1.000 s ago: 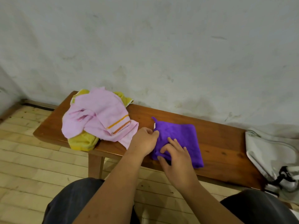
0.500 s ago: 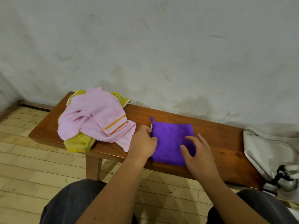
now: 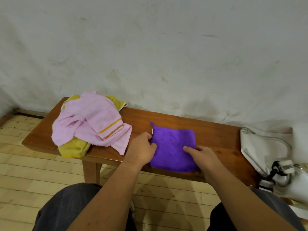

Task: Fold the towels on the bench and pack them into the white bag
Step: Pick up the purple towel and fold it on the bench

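Two hands on the purple towel (image 3: 173, 147) at the worktop's (image 3: 216, 135) front edge: left hand (image 3: 141, 149) grip clamped on its left edge, right hand (image 3: 203, 155) flat, grip apart. Leftward, pink towel (image 3: 90, 120) over yellow towel (image 3: 73, 147); rightward, open wood, then white bag (image 3: 263, 147).

Purple towel (image 3: 173, 147); pink towel (image 3: 90, 124), orange stripes; yellow towel (image 3: 73, 148); white bag (image 3: 266, 147); brown bench (image 3: 216, 135).
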`<state>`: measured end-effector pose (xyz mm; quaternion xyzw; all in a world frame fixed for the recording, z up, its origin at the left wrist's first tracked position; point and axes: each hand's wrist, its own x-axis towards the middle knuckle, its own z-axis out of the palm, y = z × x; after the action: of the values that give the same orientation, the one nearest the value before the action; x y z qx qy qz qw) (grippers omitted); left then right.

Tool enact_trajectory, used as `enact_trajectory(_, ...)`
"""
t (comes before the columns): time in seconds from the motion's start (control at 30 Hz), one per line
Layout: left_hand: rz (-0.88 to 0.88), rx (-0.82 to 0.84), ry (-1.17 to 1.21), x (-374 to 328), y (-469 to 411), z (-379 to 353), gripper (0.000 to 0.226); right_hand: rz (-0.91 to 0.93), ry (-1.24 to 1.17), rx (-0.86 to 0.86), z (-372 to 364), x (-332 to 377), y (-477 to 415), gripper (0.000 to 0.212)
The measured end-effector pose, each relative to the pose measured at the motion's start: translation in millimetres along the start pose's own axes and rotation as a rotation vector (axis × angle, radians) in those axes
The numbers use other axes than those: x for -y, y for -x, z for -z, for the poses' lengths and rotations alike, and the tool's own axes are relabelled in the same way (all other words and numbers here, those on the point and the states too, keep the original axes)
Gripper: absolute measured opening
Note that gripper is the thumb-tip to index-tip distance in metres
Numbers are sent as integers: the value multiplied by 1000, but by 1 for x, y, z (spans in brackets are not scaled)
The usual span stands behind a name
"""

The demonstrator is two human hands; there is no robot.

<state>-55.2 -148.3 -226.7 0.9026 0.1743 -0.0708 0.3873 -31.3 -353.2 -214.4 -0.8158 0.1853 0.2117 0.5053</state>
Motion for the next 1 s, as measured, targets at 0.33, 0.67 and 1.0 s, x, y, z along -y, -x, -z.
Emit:
enact_trajectory(0.33, -165, 54, -25, -32, 22, -35, 29, -41, -223, -40, 54, -56, -5, 28)
enact_trajectory(0.67, -116, 14, 7, -41, 27, -54, 37, 57, -321, -54, 59, -51, -7, 29)
enact_trajectory(1.0, 57, 60, 585, -97, 50, -101, 46, 296, -436, 22, 123, -24, 50, 11)
